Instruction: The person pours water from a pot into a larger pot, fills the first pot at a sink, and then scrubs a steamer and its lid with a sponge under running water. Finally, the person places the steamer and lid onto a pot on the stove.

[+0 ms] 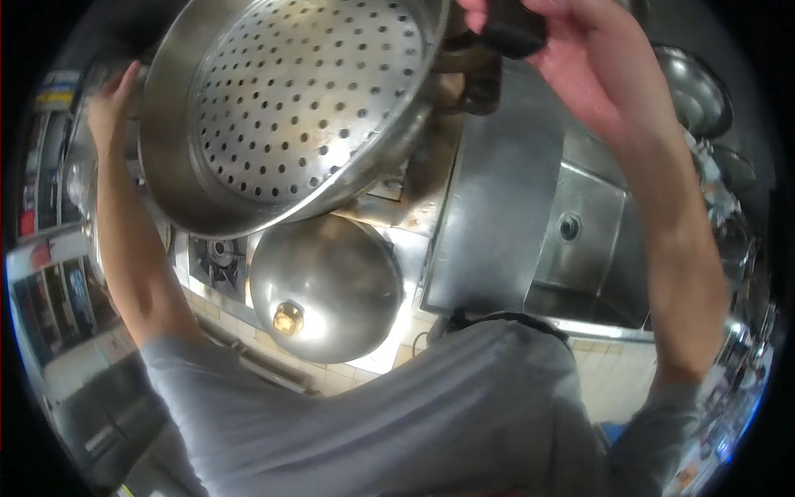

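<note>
A large metal steamer pan with a perforated base [310, 99] is tilted up at the upper middle, above the stove. My right hand [575, 62] is closed around its black handle at the top. Left of the pan's rim is my left hand [113, 103], with a finger stretched out; the hand looks open, though part of it is hard to make out. Below the pan, a domed metal lid [327, 290] with a gold-coloured knob [288, 318] rests on the stove area.
A gas burner [219, 255] shows left of the lid. To the right stand a steel counter [497, 199] and a sink [580, 240] with a drain. Metal bowls [691, 91] are at the far right, and shelves [50, 166] at the far left.
</note>
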Demonstrator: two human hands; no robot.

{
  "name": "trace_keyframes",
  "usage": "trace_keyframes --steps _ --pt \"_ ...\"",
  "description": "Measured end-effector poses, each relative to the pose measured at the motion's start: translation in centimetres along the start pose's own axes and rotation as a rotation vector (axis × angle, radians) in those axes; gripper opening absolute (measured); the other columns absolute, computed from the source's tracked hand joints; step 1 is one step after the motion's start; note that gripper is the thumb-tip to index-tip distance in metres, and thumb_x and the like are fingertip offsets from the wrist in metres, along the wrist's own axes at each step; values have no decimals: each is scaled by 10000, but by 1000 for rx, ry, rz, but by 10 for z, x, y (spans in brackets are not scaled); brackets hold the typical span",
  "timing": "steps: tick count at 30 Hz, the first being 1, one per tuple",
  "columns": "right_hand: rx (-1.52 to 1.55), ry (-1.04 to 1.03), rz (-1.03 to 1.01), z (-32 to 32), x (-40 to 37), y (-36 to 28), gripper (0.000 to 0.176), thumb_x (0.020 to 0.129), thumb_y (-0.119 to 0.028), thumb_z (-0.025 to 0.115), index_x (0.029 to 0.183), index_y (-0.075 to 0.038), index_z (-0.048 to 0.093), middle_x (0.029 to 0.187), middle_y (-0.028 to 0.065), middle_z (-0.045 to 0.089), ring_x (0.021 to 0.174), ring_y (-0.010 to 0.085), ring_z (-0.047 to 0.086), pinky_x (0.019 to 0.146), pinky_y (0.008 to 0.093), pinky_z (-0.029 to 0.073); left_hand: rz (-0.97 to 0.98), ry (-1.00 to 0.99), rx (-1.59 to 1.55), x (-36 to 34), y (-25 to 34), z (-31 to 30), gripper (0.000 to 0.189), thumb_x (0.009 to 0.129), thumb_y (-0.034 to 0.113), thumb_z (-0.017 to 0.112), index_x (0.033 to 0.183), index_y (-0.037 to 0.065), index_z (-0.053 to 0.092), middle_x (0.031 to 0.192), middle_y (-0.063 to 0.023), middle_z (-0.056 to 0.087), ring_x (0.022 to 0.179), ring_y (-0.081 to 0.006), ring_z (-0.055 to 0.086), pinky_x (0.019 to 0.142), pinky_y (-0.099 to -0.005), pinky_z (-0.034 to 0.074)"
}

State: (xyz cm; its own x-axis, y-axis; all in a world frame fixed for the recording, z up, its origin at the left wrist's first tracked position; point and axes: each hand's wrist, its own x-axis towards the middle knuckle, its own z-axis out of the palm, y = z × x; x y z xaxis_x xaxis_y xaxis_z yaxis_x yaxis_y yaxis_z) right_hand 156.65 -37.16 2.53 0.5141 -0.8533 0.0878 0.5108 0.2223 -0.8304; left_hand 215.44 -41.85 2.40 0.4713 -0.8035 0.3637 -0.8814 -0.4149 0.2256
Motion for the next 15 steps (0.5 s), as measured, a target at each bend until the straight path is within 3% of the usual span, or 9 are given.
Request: trace_keyframes --steps 2,3,4,5,6,8,11,12,15 --pt "-218 400 -144 28 -3 12 337 877 -27 503 1176 118 559 1092 191 639 947 265 640 926 427 529 59 34 -226 -9 -5 1 794 853 628 717 1317 -13 650 1158 -111 732 1091 -168 660 956 -277 468" --pt "-197 72 -17 -51 -4 14 368 982 -103 569 1313 60 568 1354 181 575 1158 292 630 1012 450 536 125 36 -398 -14 -19 5 836 901 561 706 1436 -52 512 1333 -139 653 1218 -178 603 1035 -282 425" --pt "-310 180 -147 -60 -19 18 403 970 -120 592 1327 63 566 1426 198 529 1205 286 608 999 445 547 65 16 -494 -46 0 -11 866 927 508 703 1489 -80 408 1408 -144 599 1271 -186 572 1076 -288 397" --pt "-510 245 -159 -60 -33 15 515 969 -178 605 1410 66 494 1477 222 483 1276 297 567 1033 456 520 93 129 -546 -93 28 -29 789 934 493 702 1448 -65 486 1382 -150 618 1271 -195 573 1069 -289 402" --pt "-620 274 -86 -64 -49 10 644 974 -250 598 1499 55 381 1494 240 461 1360 317 497 1073 463 481 212 212 -462 -104 0 -34 686 951 468 691 1394 -40 565 1311 -141 660 1214 -185 602 1040 -279 423" --pt "-645 343 -27 -111 -92 12 741 995 -343 566 1558 36 269 1545 251 398 1425 324 422 1141 463 386 113 137 -540 -167 -30 -43 604 965 454 681 1334 -21 627 1190 -107 709 1120 -150 630 990 -268 450" --pt "-365 746 -25 -174 -182 38 620 1044 -288 526 1551 0 316 1512 215 458 1399 300 454 1159 443 369 -145 -252 -452 -294 -30 -53 554 942 395 733 1281 -35 651 1080 -77 730 1003 -128 646 881 -304 510" --pt "-280 758 -19 -201 -222 52 622 1031 -287 548 1547 -15 333 1477 159 496 1350 271 494 1115 415 403 -285 -332 -340 -341 -12 -53 648 882 528 749 1226 -15 660 1040 -149 741 901 -191 705 815 -314 558" --pt "83 681 100 -232 -329 108 545 1004 -237 594 1487 -39 435 1311 73 621 1200 191 591 980 356 497 -331 -741 -45 -432 17 -52 746 817 568 784 1277 5 616 1031 -240 715 916 -332 724 804 -412 577"
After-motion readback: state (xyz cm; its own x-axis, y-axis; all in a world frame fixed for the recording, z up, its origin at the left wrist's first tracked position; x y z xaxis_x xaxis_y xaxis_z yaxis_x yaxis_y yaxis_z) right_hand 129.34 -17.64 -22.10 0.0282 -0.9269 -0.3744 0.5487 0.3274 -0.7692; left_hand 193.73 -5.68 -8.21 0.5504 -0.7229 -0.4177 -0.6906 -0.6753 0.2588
